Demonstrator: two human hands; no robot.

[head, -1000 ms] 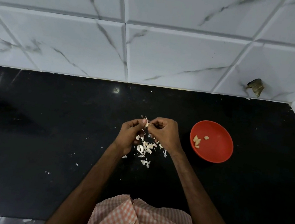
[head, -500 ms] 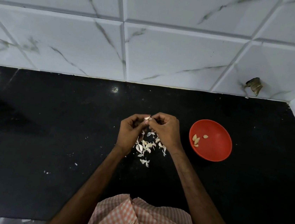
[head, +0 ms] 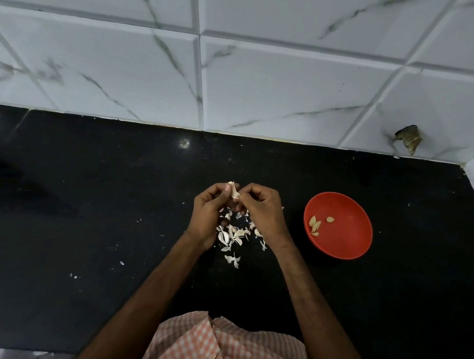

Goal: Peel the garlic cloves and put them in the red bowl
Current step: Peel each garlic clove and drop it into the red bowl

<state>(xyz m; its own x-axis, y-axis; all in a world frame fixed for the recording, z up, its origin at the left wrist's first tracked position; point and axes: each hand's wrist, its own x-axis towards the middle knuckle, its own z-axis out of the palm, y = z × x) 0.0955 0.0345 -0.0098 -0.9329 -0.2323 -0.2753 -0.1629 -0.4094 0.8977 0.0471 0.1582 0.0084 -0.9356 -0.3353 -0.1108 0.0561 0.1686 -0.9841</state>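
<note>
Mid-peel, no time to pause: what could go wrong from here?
1. The clove, pinched between left hand and right hand, is held near the peels; a slip could lose it among them.
2. Skin stuck to it may ride into the bowl onto the peeled cloves.

garlic clove (head: pixel 233 192): came more into sight between the fingertips.
left hand (head: pixel 208 214): rose a little over the peels (head: pixel 234 235).
right hand (head: pixel 262 208): rose together with it, pinching the clove.
</note>
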